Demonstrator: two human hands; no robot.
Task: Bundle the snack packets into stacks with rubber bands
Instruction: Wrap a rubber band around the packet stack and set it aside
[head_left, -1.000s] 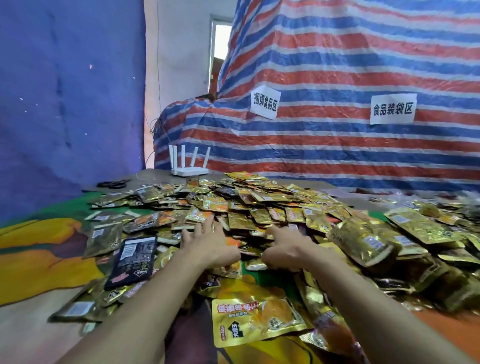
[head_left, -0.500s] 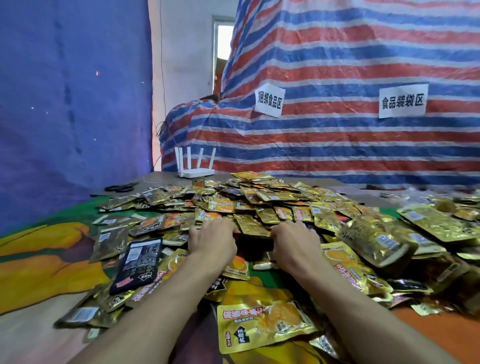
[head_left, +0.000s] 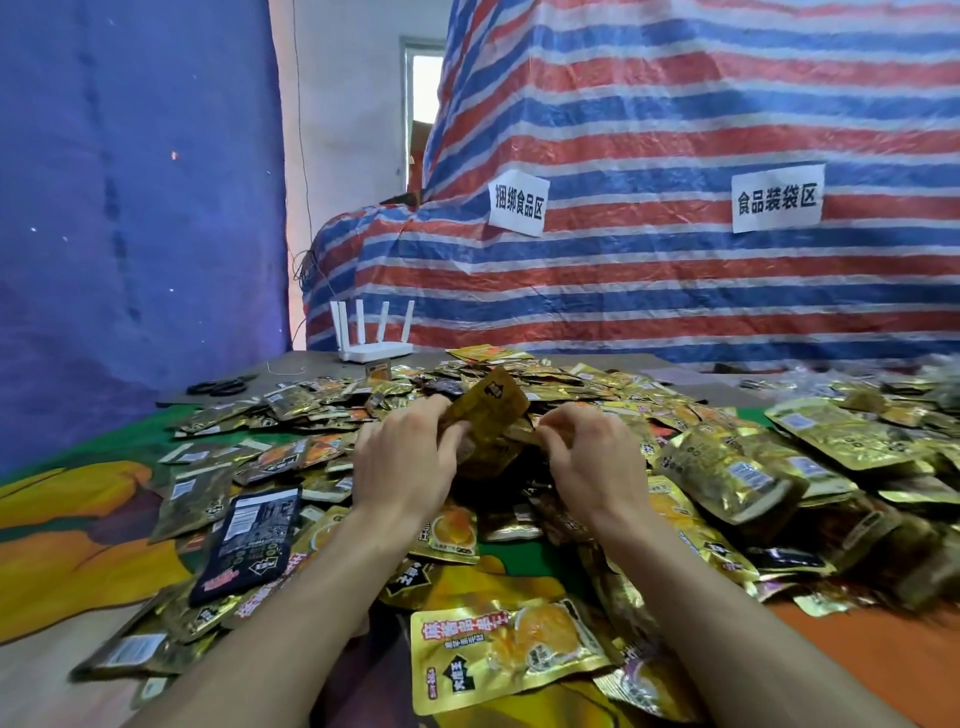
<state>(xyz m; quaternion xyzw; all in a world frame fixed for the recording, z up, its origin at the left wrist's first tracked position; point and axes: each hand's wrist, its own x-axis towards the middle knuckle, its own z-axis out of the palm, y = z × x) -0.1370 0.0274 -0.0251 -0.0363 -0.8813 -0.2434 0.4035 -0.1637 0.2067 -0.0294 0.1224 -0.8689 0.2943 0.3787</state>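
Left hand and right hand both pinched glossy gold-brown foil snack packets just above the loose gold packet pile on the tabletop; slick foil would likely slide and fan out, spoiling the stack.

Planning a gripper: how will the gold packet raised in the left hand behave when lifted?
Probably floppy: the gold packet curls where the left hand pinches it. Likely light: fingertips alone hold it up. Glossy foil may slip.
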